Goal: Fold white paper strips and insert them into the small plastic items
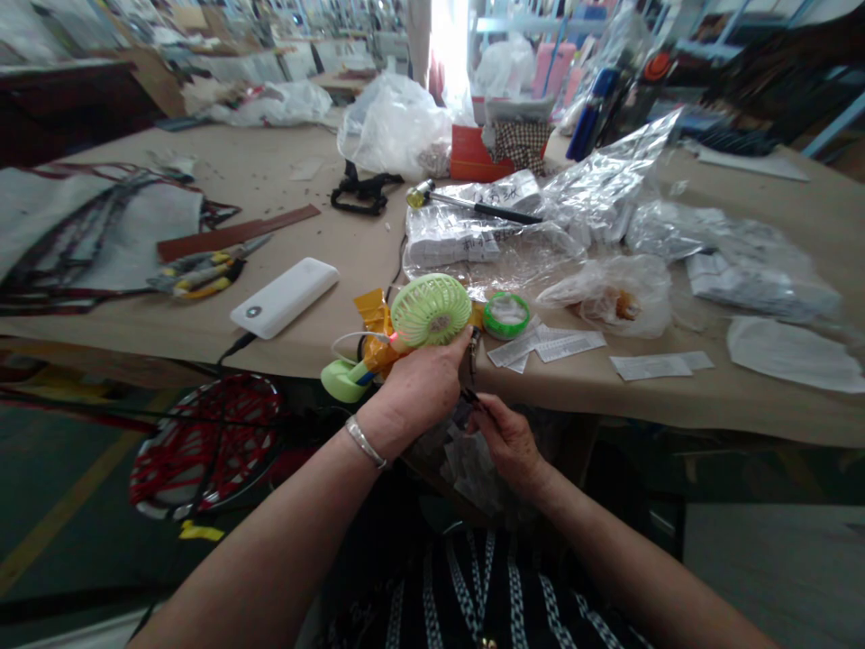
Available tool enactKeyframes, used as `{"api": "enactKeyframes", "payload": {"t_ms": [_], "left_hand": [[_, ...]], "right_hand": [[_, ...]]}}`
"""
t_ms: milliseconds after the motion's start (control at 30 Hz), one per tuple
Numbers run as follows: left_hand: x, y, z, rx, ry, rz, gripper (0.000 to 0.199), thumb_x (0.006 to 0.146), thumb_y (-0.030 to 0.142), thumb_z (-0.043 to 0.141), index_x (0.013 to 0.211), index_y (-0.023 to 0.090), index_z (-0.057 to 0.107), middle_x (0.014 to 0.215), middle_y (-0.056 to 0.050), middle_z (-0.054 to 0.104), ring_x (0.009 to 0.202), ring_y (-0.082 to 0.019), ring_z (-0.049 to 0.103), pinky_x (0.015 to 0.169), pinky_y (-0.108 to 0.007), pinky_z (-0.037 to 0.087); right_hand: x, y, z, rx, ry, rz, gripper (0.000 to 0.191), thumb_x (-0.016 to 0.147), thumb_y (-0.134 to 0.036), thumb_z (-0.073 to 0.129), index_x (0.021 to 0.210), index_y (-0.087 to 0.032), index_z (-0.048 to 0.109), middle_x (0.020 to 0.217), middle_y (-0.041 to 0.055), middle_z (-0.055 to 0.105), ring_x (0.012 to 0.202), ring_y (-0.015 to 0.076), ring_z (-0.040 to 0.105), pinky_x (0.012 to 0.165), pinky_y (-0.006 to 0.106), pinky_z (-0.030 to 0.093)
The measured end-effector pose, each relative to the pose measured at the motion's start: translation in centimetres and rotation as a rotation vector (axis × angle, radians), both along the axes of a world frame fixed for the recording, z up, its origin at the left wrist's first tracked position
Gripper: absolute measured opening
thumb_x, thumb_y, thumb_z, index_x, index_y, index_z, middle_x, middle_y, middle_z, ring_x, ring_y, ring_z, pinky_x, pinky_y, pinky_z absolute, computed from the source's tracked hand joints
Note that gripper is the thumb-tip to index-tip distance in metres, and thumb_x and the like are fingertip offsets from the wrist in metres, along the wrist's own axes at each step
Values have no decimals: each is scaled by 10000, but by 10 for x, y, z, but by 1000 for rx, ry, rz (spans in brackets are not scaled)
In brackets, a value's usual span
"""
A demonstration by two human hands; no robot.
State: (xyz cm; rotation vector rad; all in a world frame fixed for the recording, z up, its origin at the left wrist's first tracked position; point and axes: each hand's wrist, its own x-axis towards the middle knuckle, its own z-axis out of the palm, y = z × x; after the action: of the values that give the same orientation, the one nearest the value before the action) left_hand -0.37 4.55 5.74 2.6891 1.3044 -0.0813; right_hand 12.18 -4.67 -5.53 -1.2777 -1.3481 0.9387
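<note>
Just beyond my left hand [427,386], a light green fan [431,311] stands at the table's front edge, joined to a white cable. My left hand's fingers are pressed together around the upper end of a small dark item [473,347] with a metallic part. Lower and to the right, my right hand [508,439] pinches a dark piece [469,395] below the table edge; its exact shape is too small to tell. A green round container [505,315] with white contents and printed paper strips [566,342] lie to the right.
A white power bank [285,297] lies left on the table [365,243], near yellow-handled tools [206,272]. Behind the fan are clear plastic packages [452,236] with a hammer [487,207] on top. A red-strapped round stool [206,442] stands below left.
</note>
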Motion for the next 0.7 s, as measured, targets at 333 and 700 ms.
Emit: {"api": "enactKeyframes", "payload": {"t_ms": [333,700], "left_hand": [[0,-2,2,0,12,4,612,828,116,363,1417,149,204,938,-125,664,778,-201,641,699,-292,465],[1,-2,4,-4,25,17,609,825,118,355,1416,159,212,946,-126,667,756,-219,643,690,-324,474]], "right_hand": [[-7,0,1,-38,106,-67,158,888,-312,421,956,-216,527,661,-21,550,634,128,545,651,250,443],[-7,-2,2,-41,178,-46,142,880,-326,430,913,-224,522,673,-12,552,653,133,539,671,270,452]]}}
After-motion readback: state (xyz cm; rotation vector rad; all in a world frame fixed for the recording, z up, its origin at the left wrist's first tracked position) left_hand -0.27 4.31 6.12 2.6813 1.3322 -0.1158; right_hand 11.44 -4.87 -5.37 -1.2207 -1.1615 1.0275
